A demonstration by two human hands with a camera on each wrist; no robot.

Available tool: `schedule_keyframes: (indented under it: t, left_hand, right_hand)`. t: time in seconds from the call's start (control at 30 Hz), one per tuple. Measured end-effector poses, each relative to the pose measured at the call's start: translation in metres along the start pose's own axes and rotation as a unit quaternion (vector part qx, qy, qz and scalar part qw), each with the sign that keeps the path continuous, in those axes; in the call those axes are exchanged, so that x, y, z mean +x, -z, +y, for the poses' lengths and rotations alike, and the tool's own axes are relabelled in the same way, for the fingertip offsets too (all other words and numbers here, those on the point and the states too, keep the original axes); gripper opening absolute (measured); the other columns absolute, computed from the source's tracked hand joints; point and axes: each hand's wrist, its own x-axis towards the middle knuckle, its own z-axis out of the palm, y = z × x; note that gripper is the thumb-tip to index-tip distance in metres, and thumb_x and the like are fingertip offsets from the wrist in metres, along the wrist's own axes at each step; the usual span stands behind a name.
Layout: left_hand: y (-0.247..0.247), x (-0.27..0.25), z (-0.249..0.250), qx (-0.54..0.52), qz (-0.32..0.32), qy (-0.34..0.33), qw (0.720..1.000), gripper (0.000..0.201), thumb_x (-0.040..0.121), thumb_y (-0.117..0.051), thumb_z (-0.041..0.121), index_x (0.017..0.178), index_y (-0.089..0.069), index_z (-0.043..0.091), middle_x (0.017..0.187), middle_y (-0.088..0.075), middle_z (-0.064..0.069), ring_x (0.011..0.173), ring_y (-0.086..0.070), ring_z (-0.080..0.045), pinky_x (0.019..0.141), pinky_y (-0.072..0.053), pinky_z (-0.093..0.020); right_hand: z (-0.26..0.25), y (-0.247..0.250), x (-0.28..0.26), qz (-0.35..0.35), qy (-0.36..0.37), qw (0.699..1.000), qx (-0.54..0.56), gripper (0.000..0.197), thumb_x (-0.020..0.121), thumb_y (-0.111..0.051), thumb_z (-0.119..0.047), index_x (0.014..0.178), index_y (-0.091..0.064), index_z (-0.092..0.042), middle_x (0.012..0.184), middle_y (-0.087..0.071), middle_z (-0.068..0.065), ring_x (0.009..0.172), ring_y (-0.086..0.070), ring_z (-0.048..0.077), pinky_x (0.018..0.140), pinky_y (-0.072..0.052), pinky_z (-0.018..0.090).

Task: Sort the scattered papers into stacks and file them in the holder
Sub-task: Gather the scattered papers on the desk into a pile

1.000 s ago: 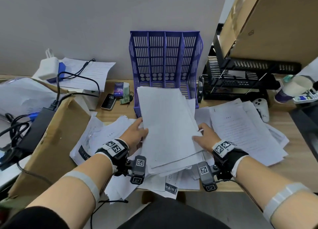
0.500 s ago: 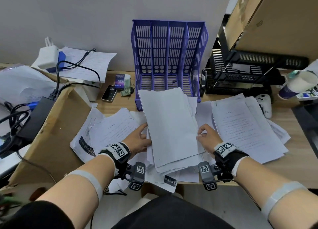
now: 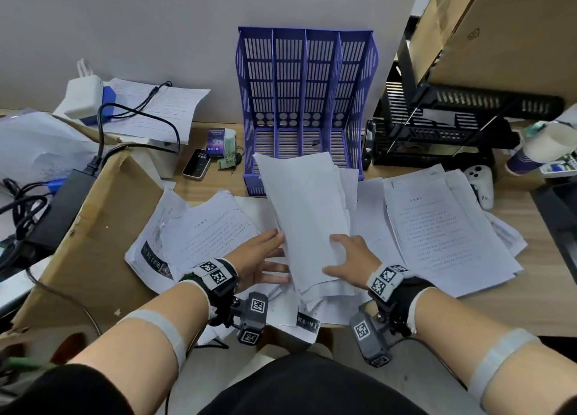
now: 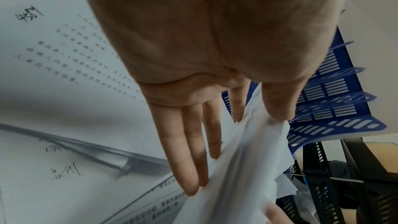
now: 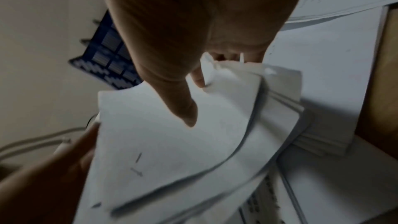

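Since the earlier frames the two hands have closed in on the sheaf of papers (image 3: 307,215), which is now narrower, bowed and lifted at the centre of the head view; its far edge has drawn back from the holder (image 3: 304,102) toward the near rim. The left hand (image 3: 260,260) lies with straight fingers (image 4: 185,151) against the sheaf's left edge, thumb on top; in the left wrist view the four fingers are extended along the paper. The right hand (image 3: 351,258) grips the right edge, thumb (image 5: 181,101) over the top sheet and fingers curled beneath. Under the sheaf lie further loose sheets. One printed stack (image 3: 203,236) lies at centre left and a second printed stack (image 3: 443,227) at centre right, both flat on the desk (image 3: 555,290). The purple holder stands upright at upper centre against the wall, with four slots, none holding paper. At its left lie one phone (image 3: 196,165) and one small box (image 3: 217,141). One black rack (image 3: 437,127) stands at upper right; one cardboard sheet (image 3: 93,243) lies at lower left.
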Motion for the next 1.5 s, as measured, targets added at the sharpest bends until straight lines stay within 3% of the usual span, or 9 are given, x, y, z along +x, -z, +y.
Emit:
schedule_keyframes:
  t: [0.2,0.4,0.57,0.73,0.83,1.03,1.27,1.37,1.5]
  left_hand:
    - [-0.005,0.01,-0.007,0.04,0.043,-0.022,0.998,0.038,0.098,-0.051,0.005,0.134,-0.053,0.017,0.12,-0.071,-0.011,0.103,-0.071,-0.033,0.086,-0.059,-0.047]
    - [-0.003,0.014,-0.007,0.042,0.086,-0.039,0.995,0.033,0.098,-0.05,0.004,0.129,-0.057,0.013,0.116,-0.073,-0.01,0.105,-0.07,-0.032,0.09,-0.057,-0.049]
    - [-0.004,0.013,-0.002,0.01,0.077,-0.047,0.996,0.032,0.099,-0.048,0.004,0.13,-0.056,0.012,0.118,-0.072,-0.01,0.105,-0.07,-0.031,0.091,-0.056,-0.05]
    - [-0.006,0.01,0.006,-0.021,0.074,-0.054,0.996,0.025,0.101,-0.047,0.009,0.125,-0.057,0.01,0.117,-0.071,-0.015,0.096,-0.072,-0.03,0.086,-0.059,-0.047]
    - [-0.005,0.01,0.007,-0.021,0.078,-0.036,0.996,0.02,0.102,-0.049,0.015,0.116,-0.061,0.008,0.11,-0.071,-0.016,0.091,-0.07,-0.031,0.092,-0.055,-0.052]
    - [-0.006,0.013,-0.003,-0.002,0.083,-0.035,0.996,0.026,0.099,-0.049,0.005,0.121,-0.06,0.004,0.108,-0.073,-0.017,0.084,-0.074,-0.031,0.082,-0.061,-0.043]
    - [-0.006,0.017,-0.002,0.013,0.113,-0.037,0.993,0.028,0.099,-0.043,0.0,0.119,-0.062,-0.001,0.105,-0.072,-0.022,0.07,-0.074,-0.023,0.067,-0.062,-0.03]
    - [-0.003,0.017,0.001,0.003,0.121,-0.033,0.992,0.028,0.1,-0.042,0.001,0.119,-0.062,-0.001,0.103,-0.071,-0.02,0.066,-0.073,-0.02,0.066,-0.062,-0.029]
    - [0.004,0.018,0.003,0.005,0.148,-0.021,0.989,0.028,0.102,-0.044,0.006,0.122,-0.058,-0.006,0.1,-0.071,-0.019,0.068,-0.072,-0.023,0.066,-0.063,-0.032]
  right_hand:
    - [-0.01,-0.026,-0.01,0.025,0.073,0.977,-0.2,0.12,0.061,-0.077,-0.064,0.153,-0.004,-0.039,0.157,0.033,-0.001,0.15,0.019,0.024,0.121,-0.014,0.052]
    - [-0.02,-0.017,-0.018,0.135,0.107,0.922,-0.346,0.118,0.06,-0.066,-0.078,0.153,-0.006,-0.038,0.151,0.044,0.01,0.14,0.04,0.031,0.115,0.001,0.065]
    - [-0.026,-0.012,-0.024,0.187,0.158,0.891,-0.383,0.088,0.066,-0.066,-0.069,0.143,-0.035,-0.04,0.159,0.027,0.014,0.145,0.029,0.037,0.113,0.001,0.068]
    - [-0.014,-0.013,-0.017,0.18,0.262,0.879,-0.356,0.024,0.085,-0.065,-0.04,0.108,-0.068,-0.037,0.157,-0.035,0.003,0.152,-0.005,0.03,0.116,-0.002,0.061]
    - [-0.007,-0.008,-0.005,0.187,0.283,0.899,-0.277,0.014,0.091,-0.06,-0.024,0.098,-0.07,-0.032,0.139,-0.057,-0.009,0.147,-0.029,0.022,0.118,-0.003,0.051]
    - [-0.007,-0.004,-0.001,0.002,0.228,0.95,-0.213,0.072,0.084,-0.063,-0.018,0.147,-0.032,-0.031,0.161,-0.018,-0.008,0.148,-0.019,0.013,0.116,-0.032,0.036]
    - [-0.005,-0.021,0.005,-0.016,0.246,0.933,-0.262,0.102,0.071,-0.074,-0.036,0.15,-0.008,-0.04,0.162,-0.009,-0.008,0.145,-0.023,0.017,0.103,-0.046,0.041]
    - [-0.006,-0.019,0.002,-0.018,0.246,0.933,-0.263,0.093,0.077,-0.069,-0.034,0.15,-0.012,-0.041,0.16,-0.019,-0.008,0.142,-0.03,0.017,0.099,-0.049,0.04]
    - [-0.008,-0.011,0.0,0.036,0.242,0.947,-0.21,0.04,0.096,-0.046,-0.027,0.135,-0.05,-0.037,0.136,-0.057,-0.009,0.122,-0.055,0.018,0.096,-0.047,0.033]
